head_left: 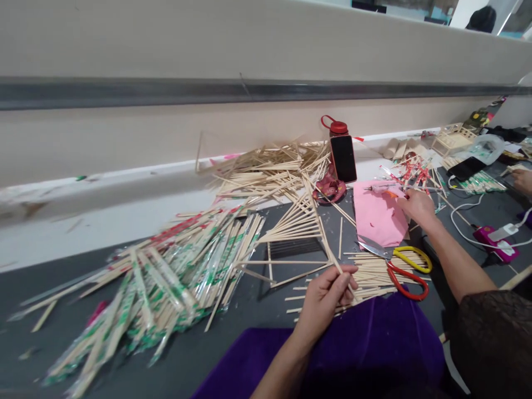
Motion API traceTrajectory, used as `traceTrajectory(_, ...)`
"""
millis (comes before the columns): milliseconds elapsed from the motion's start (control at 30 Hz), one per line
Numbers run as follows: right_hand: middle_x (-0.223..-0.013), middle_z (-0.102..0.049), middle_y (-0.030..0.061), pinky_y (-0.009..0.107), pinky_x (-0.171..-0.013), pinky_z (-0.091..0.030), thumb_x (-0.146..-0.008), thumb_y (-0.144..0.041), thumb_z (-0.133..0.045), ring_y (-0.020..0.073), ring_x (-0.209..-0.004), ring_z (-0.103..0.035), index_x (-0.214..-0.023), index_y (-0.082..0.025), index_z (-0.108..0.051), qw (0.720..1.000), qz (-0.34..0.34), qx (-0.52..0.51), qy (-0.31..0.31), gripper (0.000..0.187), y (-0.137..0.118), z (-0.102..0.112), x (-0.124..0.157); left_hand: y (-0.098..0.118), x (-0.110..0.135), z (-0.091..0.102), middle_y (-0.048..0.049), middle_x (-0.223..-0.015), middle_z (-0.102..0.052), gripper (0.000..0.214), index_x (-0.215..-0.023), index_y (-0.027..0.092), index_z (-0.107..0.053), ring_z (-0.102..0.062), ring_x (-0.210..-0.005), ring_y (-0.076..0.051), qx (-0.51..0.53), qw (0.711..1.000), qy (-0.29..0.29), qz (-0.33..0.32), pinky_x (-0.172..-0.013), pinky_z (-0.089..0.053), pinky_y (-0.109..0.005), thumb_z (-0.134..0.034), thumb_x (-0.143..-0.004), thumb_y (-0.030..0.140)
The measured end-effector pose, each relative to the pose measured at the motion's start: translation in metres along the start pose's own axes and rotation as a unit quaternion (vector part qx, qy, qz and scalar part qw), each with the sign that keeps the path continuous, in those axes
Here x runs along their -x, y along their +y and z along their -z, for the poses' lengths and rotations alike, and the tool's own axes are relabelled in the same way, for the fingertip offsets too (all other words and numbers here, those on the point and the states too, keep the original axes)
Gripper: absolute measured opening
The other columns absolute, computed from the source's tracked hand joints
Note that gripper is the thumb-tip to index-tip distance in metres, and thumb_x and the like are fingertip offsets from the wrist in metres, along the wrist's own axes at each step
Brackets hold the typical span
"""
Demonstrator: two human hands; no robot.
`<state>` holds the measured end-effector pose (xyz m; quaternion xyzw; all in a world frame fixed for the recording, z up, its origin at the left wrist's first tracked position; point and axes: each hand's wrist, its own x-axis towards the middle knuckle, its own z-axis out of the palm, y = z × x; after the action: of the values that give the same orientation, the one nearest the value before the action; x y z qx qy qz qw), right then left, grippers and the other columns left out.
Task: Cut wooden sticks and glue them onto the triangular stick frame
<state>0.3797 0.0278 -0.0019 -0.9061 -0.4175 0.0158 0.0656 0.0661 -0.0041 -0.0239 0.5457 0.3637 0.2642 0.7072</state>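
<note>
My left hand (328, 293) pinches the near end of the fan-shaped stick frame (297, 221), its long edge running off toward eleven o'clock. Farther, at one o'clock, my right hand (418, 206) curls on the pink paper (376, 219); grip unclear.

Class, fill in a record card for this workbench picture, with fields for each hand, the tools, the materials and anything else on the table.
Left hand: pinches one stick of the stick frame
Right hand: at the edge of the pink sheet; grip unclear
Tools: scissors, yellow and red handles, lying on loose sticks
Materials: wrapped chopsticks piled left; bare sticks heaped by the wall
Other: phone leaning on red-capped bottle; another person's hand far right
Surface: dark table
</note>
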Motion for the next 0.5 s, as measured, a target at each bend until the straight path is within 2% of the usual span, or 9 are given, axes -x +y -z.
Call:
traceTrajectory(167, -0.105, -0.073, 0.0172, 0.033, -0.075, -0.047, -0.084, -0.040, -0.049, 0.0313, -0.100, -0.067, -0.109, -0.016, -0.071, 1.000, 0.005, -0.005, -0.008, 0.041, 0.000, -0.004, -0.002, 0.028, -0.033, -0.034, -0.0047, -0.076, -0.070, 0.039, -0.088, 0.016, -0.071, -0.059, -0.063, -0.015, -0.162, 0.983, -0.042, -0.073, -0.058, -0.045, -0.024, -0.047, -0.089, 0.046)
traceTrajectory(233, -0.105, -0.073, 0.0169, 0.034, -0.077, -0.047, -0.084, -0.039, -0.050, 0.0310, -0.100, -0.067, -0.107, -0.017, -0.071, 1.000, 0.006, -0.010, -0.011, 0.039, 0.000, -0.006, -0.003, 0.032, -0.053, -0.051, -0.0055, -0.082, -0.072, 0.038, -0.083, 0.017, -0.071, -0.064, -0.076, -0.018, -0.234, 0.964, -0.054, -0.110, -0.072, -0.047, -0.027, -0.041, -0.091, 0.040)
traceTrajectory(333, -0.105, -0.074, 0.0155, 0.033, -0.078, -0.047, -0.083, -0.037, -0.053, 0.0295, -0.100, -0.067, -0.104, -0.019, -0.073, 1.000, 0.009, -0.023, -0.018, 0.035, 0.002, -0.008, -0.004, 0.026, -0.082, -0.071, -0.0056, -0.092, -0.072, 0.032, -0.077, 0.018, -0.070, -0.065, -0.091, -0.020, -0.272, 0.952, -0.072, -0.122, -0.085, -0.046, -0.028, -0.043, -0.089, 0.032)
traceTrajectory(500, -0.102, -0.074, 0.0138, 0.031, -0.076, -0.046, -0.080, -0.036, -0.057, 0.0282, -0.098, -0.067, -0.101, -0.018, -0.073, 0.998, -0.005, -0.059, -0.006, 0.032, 0.007, -0.007, -0.007, 0.009, -0.108, -0.083, -0.0055, -0.073, -0.069, 0.038, -0.072, 0.017, -0.069, -0.065, -0.081, -0.021, -0.288, 0.953, -0.048, -0.076, -0.076, -0.047, -0.030, -0.037, -0.089, 0.029)
